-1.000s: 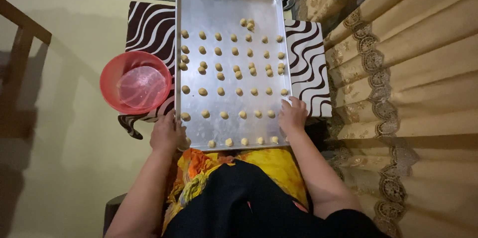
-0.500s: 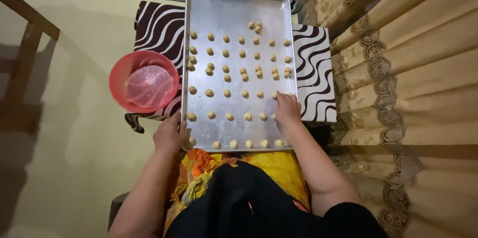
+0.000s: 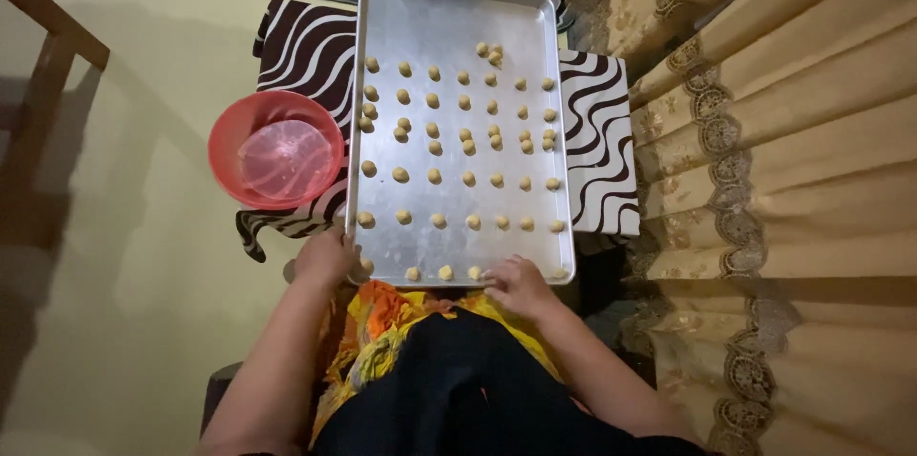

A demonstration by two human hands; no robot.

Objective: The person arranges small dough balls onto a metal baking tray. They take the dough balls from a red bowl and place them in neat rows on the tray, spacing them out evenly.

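The metal baking tray lies straight ahead of both hands, resting on a small table with a brown-and-white wavy cloth, its near rim just above the person's lap, and rows of small dough balls cover most of it. Compared with a moment ago, the right hand has slid from the tray's near right corner toward the middle of the near edge, where its fingertips now touch the last row beside the few balls already there; the left hand stays at the near left corner, fingers curled over the rim as if steadying it. That suggests the near row is being filled in from left to right, with the far end of the tray sparser and a loose cluster near the far right. Whether the right fingers pinch a dough ball or only press on one I cannot tell, since the fingertips hide the spot; the left palm is likewise hidden. To the left of the left hand, a red plastic bowl sits partly off the cloth, seemingly empty, though glare blurs its inside. Beige curtains hang to the right of the right hand.
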